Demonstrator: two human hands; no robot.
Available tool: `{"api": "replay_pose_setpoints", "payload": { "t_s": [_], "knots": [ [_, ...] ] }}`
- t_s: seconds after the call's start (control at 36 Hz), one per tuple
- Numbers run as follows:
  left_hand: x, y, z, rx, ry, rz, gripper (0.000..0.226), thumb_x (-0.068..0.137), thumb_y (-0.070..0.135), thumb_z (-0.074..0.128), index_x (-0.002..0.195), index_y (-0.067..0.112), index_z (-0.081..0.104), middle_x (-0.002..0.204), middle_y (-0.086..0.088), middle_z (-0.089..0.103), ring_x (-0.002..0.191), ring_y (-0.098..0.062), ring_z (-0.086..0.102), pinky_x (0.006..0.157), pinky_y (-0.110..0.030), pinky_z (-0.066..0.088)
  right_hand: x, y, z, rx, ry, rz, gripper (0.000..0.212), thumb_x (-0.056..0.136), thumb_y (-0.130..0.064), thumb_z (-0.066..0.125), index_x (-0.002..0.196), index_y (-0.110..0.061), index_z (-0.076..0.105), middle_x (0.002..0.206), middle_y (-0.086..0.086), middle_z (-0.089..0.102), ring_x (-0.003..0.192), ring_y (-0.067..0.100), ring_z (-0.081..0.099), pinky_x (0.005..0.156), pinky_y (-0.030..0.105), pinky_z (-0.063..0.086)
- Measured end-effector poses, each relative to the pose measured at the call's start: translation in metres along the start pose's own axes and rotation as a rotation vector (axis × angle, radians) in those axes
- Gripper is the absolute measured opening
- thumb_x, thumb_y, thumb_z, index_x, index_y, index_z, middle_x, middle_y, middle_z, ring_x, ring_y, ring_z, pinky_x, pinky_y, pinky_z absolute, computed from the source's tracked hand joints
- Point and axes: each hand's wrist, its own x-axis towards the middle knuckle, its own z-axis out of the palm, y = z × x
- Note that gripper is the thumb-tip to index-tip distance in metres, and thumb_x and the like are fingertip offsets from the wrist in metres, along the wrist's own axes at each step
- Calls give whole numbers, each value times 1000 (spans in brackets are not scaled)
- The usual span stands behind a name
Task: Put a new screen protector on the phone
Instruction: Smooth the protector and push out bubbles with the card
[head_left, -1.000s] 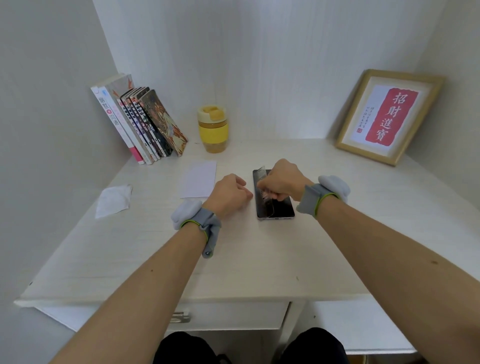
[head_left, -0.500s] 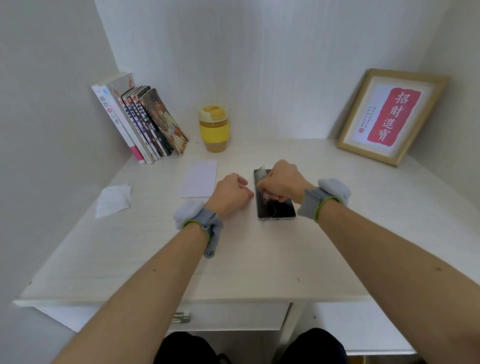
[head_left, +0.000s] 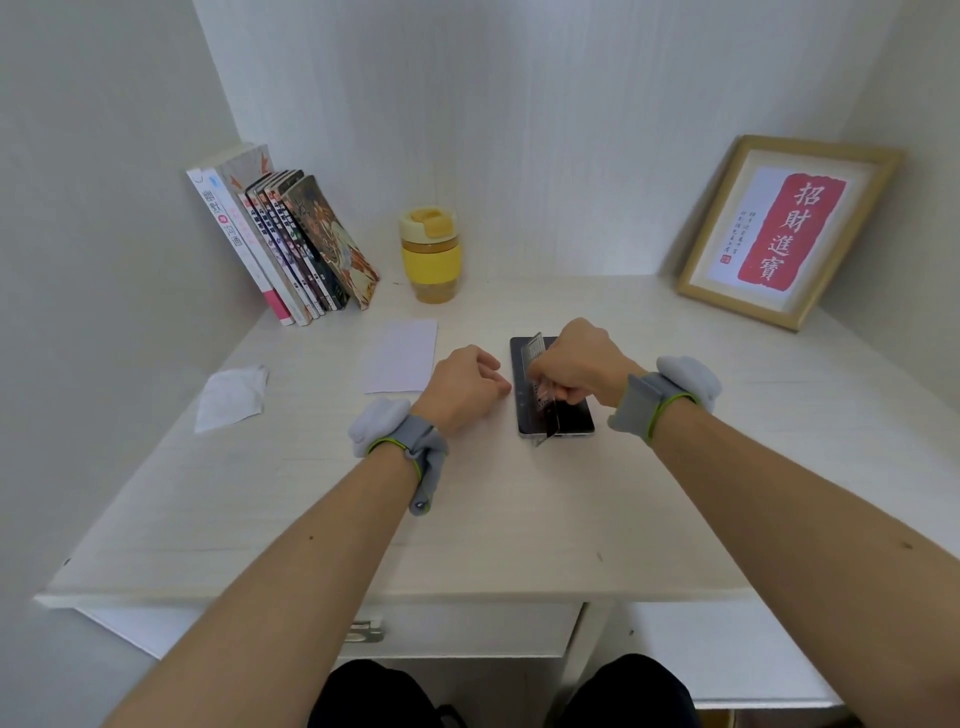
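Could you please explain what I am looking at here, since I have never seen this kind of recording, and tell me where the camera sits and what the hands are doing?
There is no machine here: a person works with two bare hands, each wrist wearing a grey band. The single picture comes from a wide-angle camera on the person's head, looking forward and down, so both forearms reach in from below.

On the white desk lies a dark phone, face up. The right hand pinches a thin clear screen protector that stands tilted above the phone. The left hand rests curled just left of the phone; whether it touches it I cannot tell.

Also on the desk: a white paper sheet, a crumpled wipe, leaning books, a yellow cup and a framed red print.
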Motion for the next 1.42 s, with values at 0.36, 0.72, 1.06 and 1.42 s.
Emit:
{"api": "replay_pose_setpoints", "payload": {
  "t_s": [0.36, 0.72, 1.06, 1.42],
  "knots": [
    [-2, 3, 2, 42, 1, 50, 21, 87, 23, 68, 106, 12, 69, 94, -2, 67, 83, -9, 56, 67, -15, 41, 3, 1, -1, -19, 5, 5, 15, 79, -6, 61, 71, 3, 70, 51, 9, 62, 36, 16, 53, 38, 18, 44],
    [-4, 5, 4, 113, 26, 49, 18, 93, 22, 58, 102, 12, 71, 98, -2, 66, 90, -13, 56, 78, -22, 41, 5, 10, -24, -337, 141, -262, 29, 95, -37, 48, 104, -26, 73, 92, 6, 69, 86, 28, 63, 75, 31, 51],
    [-15, 4, 6, 215, -114, 25, 82, 72, 50, 77, 135, 12, 43, 114, 2, 51, 100, -14, 52, 82, -24, 42, -17, 47, -25, -749, -21, -604, 45, 97, -11, 43, 136, -30, 54, 117, 4, 48, 98, 28, 56, 83, 34, 46],
    [-22, 1, 10, 242, -63, 58, 86, 73, 48, 77, 140, 11, 37, 128, -4, 48, 118, -20, 46, 98, -32, 42, -30, 62, -34, -889, 135, -842, 46, 95, -10, 50, 127, -40, 62, 104, 0, 55, 94, 20, 45, 71, 29, 31]
  ]
}}
